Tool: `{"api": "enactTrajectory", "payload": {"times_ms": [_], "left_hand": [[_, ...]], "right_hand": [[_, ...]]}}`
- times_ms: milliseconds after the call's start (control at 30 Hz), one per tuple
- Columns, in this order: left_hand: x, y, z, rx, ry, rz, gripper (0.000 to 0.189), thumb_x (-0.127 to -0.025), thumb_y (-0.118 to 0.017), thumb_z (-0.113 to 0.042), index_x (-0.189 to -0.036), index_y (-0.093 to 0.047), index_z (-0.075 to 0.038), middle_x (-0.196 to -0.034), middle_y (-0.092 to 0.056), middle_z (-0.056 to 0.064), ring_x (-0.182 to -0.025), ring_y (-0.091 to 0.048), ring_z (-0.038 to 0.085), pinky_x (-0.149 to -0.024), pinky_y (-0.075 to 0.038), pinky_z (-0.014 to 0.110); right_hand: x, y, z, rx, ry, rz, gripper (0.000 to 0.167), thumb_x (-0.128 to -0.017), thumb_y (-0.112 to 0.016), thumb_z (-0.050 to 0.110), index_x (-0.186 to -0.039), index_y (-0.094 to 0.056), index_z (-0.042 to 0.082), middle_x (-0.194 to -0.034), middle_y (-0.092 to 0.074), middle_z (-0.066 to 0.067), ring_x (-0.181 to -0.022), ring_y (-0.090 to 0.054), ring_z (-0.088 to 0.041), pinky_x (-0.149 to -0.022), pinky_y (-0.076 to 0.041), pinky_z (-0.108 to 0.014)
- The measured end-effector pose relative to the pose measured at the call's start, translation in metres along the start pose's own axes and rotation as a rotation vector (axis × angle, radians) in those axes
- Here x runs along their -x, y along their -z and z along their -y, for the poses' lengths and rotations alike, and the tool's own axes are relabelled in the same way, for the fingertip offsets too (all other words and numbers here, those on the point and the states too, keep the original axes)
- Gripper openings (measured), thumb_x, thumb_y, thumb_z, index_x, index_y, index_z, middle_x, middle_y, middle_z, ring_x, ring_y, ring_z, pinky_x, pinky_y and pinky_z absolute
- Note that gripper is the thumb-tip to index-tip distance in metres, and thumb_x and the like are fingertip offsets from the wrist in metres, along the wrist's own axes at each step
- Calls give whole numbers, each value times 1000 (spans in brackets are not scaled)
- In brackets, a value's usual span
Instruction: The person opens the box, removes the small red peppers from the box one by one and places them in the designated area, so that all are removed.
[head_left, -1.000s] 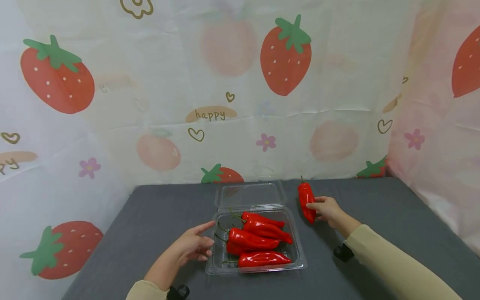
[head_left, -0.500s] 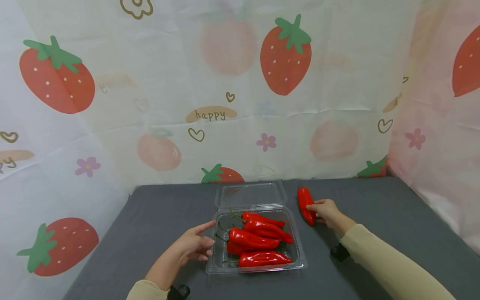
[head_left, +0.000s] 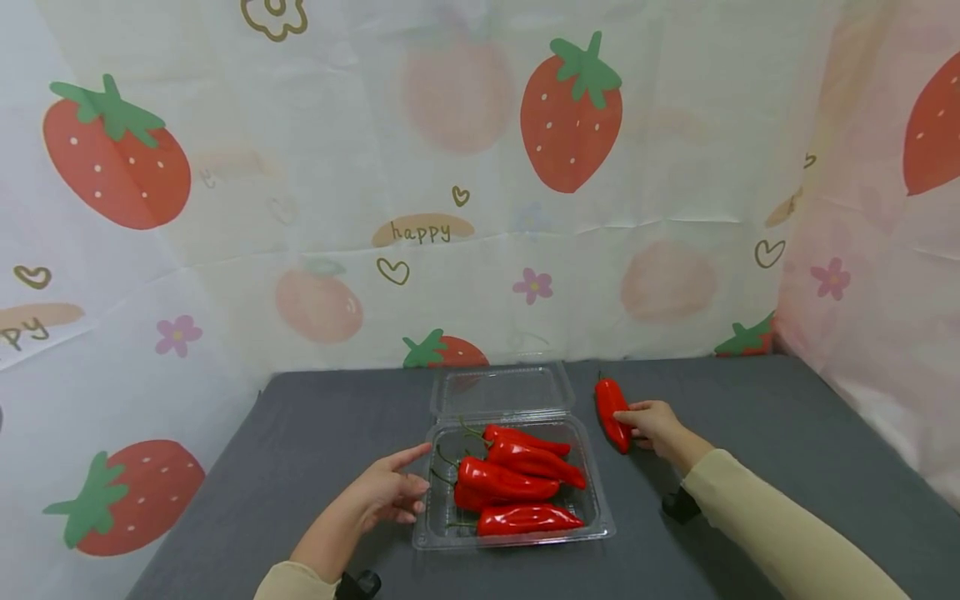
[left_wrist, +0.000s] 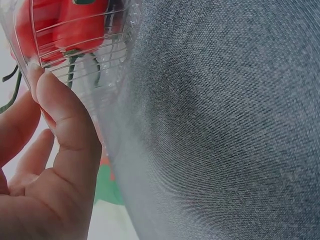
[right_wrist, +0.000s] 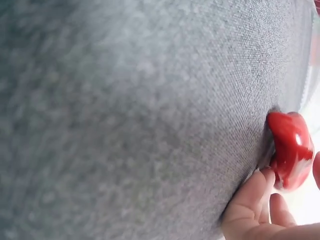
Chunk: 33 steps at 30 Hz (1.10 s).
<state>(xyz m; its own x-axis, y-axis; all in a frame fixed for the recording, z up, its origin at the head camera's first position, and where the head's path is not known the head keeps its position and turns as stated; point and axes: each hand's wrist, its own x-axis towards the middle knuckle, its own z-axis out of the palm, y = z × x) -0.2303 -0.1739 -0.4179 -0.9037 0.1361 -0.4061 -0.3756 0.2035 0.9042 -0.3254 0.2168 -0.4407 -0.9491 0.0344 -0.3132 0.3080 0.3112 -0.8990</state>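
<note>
A clear hinged plastic container (head_left: 600,518) stands on the grey table with several red peppers (head_left: 510,479) lying in it, their green stems pointing left. My left hand (head_left: 378,492) is at its left side, pinching the rim with its fingertips; the left wrist view shows two fingertips meeting at the thin wall (left_wrist: 112,75). To the right of the container, my right hand (head_left: 658,429) holds a single red pepper (head_left: 611,408) between thumb and fingers near its lower end. In the right wrist view this pepper (right_wrist: 290,145) appears to lie on the table.
The container's clear lid (head_left: 502,390) is folded back behind the tray. A fruit-printed curtain (head_left: 480,208) stands along the back and sides of the table (head_left: 337,417). Grey cloth surface lies on both sides of the container.
The red pepper in my right hand has come down, its stem end sinking toward the table, and the right forearm has shifted slightly left. My left hand and the container have stayed in place.
</note>
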Motion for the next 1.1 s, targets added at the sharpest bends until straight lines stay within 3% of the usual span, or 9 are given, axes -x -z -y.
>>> {"api": "enactTrajectory", "payload": {"times_ms": [100,267,467,667,900,1100], "left_hand": [[-1,0,-1,1,9,0,62,-94,-55,4,-151,-32,-4,-77,-58,5,-57,-58,12,-52,-51,25],[1,0,-2,-4,15,-2,62,-94,-55,4,-151,-32,-4,-78,-59,5,-58,-58,12,-52,-51,25],[2,-1,-3,-10,12,0,63,-93,-55,4,-151,-32,-4,-78,-60,5,-58,-58,12,-52,-51,26],[2,0,-3,1,9,13,64,-94,-55,4,-152,-30,-4,-76,-59,4,-58,-59,12,-52,-51,25],[0,-2,-2,-5,20,-12,62,-93,-55,5,-151,-33,-5,-76,-59,5,-58,-58,13,-52,-51,26],[1,-2,-1,-4,4,0,63,-93,-54,5,-151,-31,-4,-78,-58,6,-58,-58,12,-51,-51,25]], "right_hand": [[1,3,0,-19,-3,13,60,-97,-59,15,-140,-32,-17,-126,-48,-28,-101,-56,-32,-90,-47,-44],[7,7,-1,-29,-1,18,61,-96,-61,15,-140,-33,-16,-109,-58,-13,-85,-57,-19,-77,-50,-33],[16,11,1,-35,-7,20,62,-96,-61,16,-141,-33,-15,-122,-54,-22,-95,-57,-26,-86,-50,-40],[24,15,3,-35,-1,21,61,-95,-62,17,-140,-34,-14,-123,-52,-23,-95,-56,-28,-80,-51,-38],[34,18,8,-98,46,96,65,-97,-60,19,-143,-28,-14,-141,-37,-32,-123,-45,-45,-95,-47,-46],[45,18,9,-134,125,164,65,-97,-61,18,-142,-29,-15,-134,-48,-30,-107,-61,-31,-89,-52,-38]]}}
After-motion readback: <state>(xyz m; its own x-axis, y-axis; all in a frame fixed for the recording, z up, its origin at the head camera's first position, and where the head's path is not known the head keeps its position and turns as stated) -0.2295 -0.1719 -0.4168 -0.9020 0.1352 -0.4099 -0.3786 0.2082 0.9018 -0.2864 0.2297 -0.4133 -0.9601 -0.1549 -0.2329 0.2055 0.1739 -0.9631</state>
